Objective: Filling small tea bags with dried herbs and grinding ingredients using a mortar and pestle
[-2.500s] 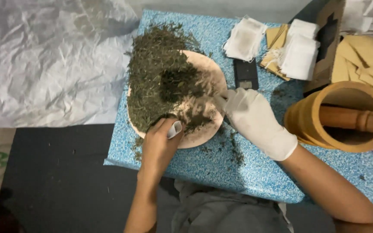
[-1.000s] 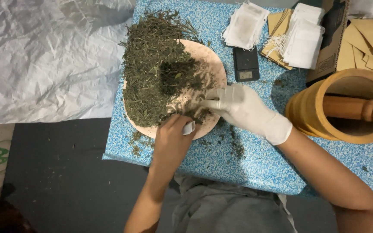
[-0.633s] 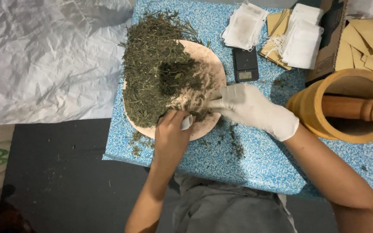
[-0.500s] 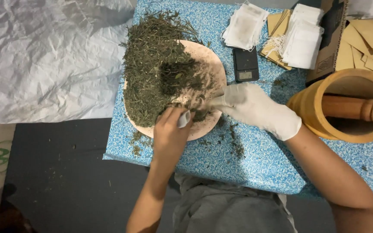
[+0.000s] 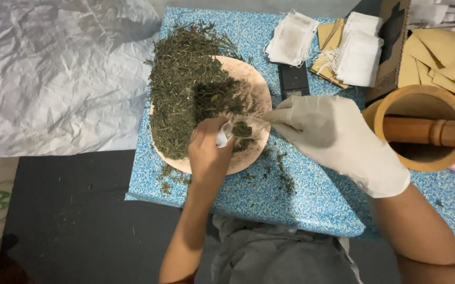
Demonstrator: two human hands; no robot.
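The small white filter bag [image 5: 243, 129] sits over the near right part of the round wooden plate [image 5: 256, 87], held open between both hands with a pinch of dried green herbs showing in its mouth. The bare left hand [image 5: 209, 150] is closed around the bag's left edge, its fingers curled over the white paper. The right hand [image 5: 332, 139], in a white glove, pinches the bag's right edge with its fingertips [image 5: 272, 115], the rest of the hand resting above the blue speckled tabletop [image 5: 311, 205]. A large heap of dried herbs [image 5: 188, 92] covers the left and far side of the plate and spills past its rim. Loose crumbs of herb [image 5: 282, 176] lie on the tabletop just beside the plate. Behind the plate lie a stack of empty white bags [image 5: 293, 39], a small dark scale [image 5: 294, 81] and more bags [image 5: 361, 50]. To the right stands a wooden mortar [image 5: 422, 108] with a pestle [image 5: 430, 131] lying across it.
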